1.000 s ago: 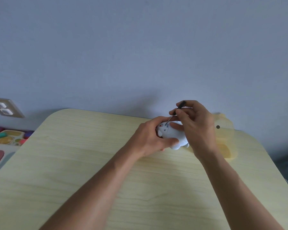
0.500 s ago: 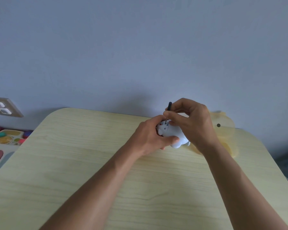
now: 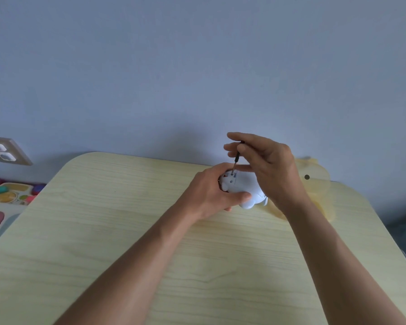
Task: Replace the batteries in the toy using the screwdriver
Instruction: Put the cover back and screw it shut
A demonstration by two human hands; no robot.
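We held the white toy on the pale wooden table, toward its far edge near the wall, with its underside turned up so that the screw recess faced us. Our left hand was wrapped around the toy's near and left side, fingers curled shut over it and the thumb pressed along its lower flank; we judged this was to pin the toy against the table so it would not turn with the tool. Our right hand came over the toy from its right, pinching the slim dark screwdriver between thumb and fingertips near its top, with the remaining fingers loosely spread. The screwdriver stood nearly upright, its tip set into a small hole on the toy's upturned face, most likely the fastening of the battery cover. A light fingertip hold suits twirling so thin a shaft. Whether the cover was loose yet, we could not tell. Just behind and to the right of the toy, partly hidden by our right wrist, sat a translucent yellow container, perhaps kept near for small parts.
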